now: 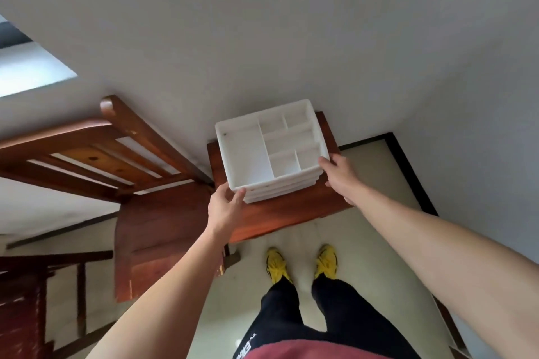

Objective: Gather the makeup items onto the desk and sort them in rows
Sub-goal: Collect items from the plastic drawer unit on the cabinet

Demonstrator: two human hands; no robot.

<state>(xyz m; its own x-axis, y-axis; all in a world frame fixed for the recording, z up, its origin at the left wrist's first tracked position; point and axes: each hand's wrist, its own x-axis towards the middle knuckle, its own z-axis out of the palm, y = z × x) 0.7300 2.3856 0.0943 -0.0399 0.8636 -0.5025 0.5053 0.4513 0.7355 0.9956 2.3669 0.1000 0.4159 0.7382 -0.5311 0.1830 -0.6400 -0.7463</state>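
I see left hand (226, 204) at 7 o'clock, right hand (338, 173) at 4, fingers curled on tray stack (246, 154) corners (compartments empty); opposite holds, I judge, keep lift level.

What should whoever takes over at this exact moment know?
Left hand grips the near-left corner of the stack of white trays; right hand holds its right corner.
The stack sits on a small wooden stand against the wall.
Top tray's compartments are empty; no makeup items in view.
Done: nothing gathered that shows.
Left: find the items, bring them to the desk, sort them in rows.
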